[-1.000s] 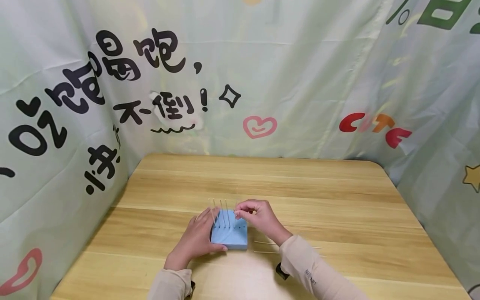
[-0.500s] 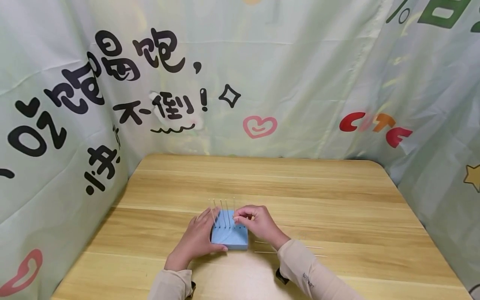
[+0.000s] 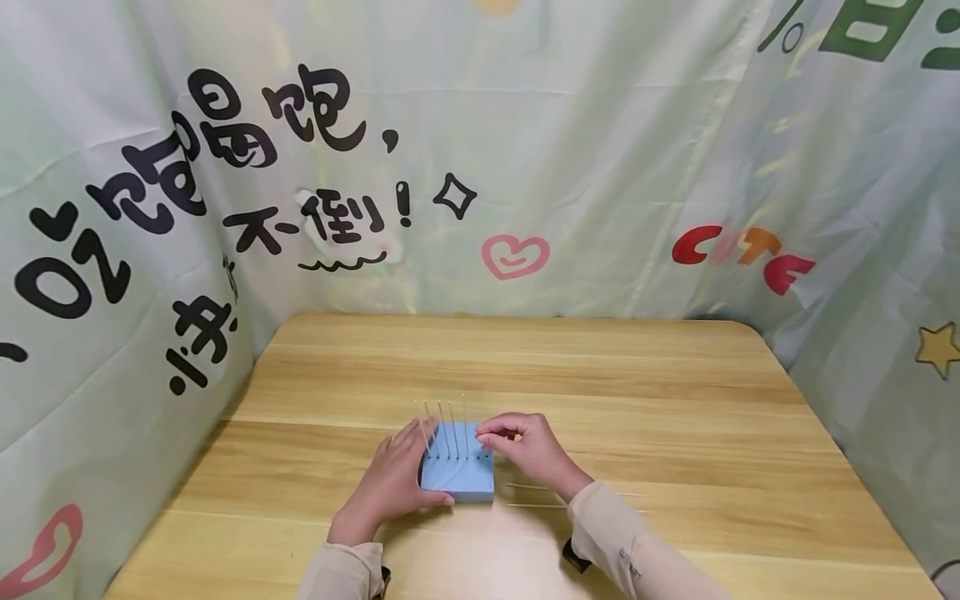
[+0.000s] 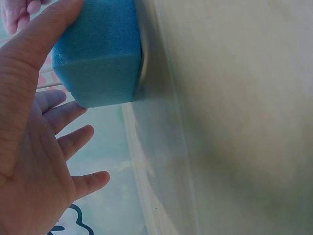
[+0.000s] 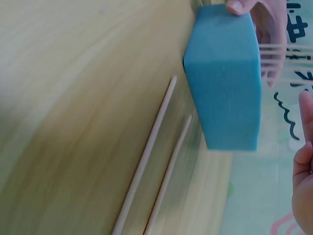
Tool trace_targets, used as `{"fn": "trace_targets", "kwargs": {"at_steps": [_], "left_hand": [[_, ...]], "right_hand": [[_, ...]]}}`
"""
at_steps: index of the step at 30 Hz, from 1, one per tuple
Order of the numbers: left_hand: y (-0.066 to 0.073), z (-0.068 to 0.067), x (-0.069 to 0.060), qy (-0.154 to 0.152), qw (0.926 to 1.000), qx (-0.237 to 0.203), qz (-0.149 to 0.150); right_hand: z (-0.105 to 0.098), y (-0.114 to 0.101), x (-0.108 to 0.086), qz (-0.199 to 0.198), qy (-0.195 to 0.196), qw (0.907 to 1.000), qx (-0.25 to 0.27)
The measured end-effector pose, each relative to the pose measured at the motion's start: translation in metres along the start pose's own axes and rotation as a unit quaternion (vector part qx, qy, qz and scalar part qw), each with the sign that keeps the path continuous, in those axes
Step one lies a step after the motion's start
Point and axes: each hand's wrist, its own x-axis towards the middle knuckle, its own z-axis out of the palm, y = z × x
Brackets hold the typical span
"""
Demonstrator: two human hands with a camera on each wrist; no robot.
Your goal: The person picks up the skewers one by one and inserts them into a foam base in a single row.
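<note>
A blue foam block [image 3: 459, 477] with a row of small holes sits on the table, with several thin wooden sticks [image 3: 453, 433] standing in it. My left hand [image 3: 397, 475] grips its left side, thumb at the near face and fingers at the far side. The left wrist view shows the thumb on the block [image 4: 100, 44] and the other fingers spread. My right hand [image 3: 528, 446] hovers over the block's right part, fingertips just right of the rightmost standing stick and apart from it. Nothing shows between its thumb and forefinger, partly visible in the right wrist view.
Two loose wooden sticks [image 5: 146, 152] lie side by side on the wooden table [image 3: 637, 375], right of the block and partly under the right forearm. Printed cloth [image 3: 600, 167] hangs behind the table and along both sides.
The right hand slid down the rightmost standing stick, then let go and moved slightly right. That stick stays upright in the block. The left hand keeps its hold.
</note>
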Motion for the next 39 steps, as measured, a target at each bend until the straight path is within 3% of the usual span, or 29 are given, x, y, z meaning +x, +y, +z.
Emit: {"fn": "trace_targets", "kwargs": {"at_steps": [10,24,33,39], "left_hand": [[0.0,0.0,0.0,0.007,1.0,0.0,0.006],[0.0,0.0,0.0,0.01,0.9999,0.006,0.008],[0.0,-0.002,0.0,0.008,0.9999,0.006,0.008],[-0.001,-0.001,0.0,0.007,0.9999,0.009,0.009]], "right_hand": [[-0.042,0.005,-0.029,0.077,0.017,0.9968,0.013],[-0.087,0.02,-0.068,0.122,0.053,0.9909,-0.02],[-0.095,0.025,-0.079,0.149,0.036,0.9867,-0.055],[-0.094,0.034,-0.083,0.162,-0.01,0.9843,-0.069]]}}
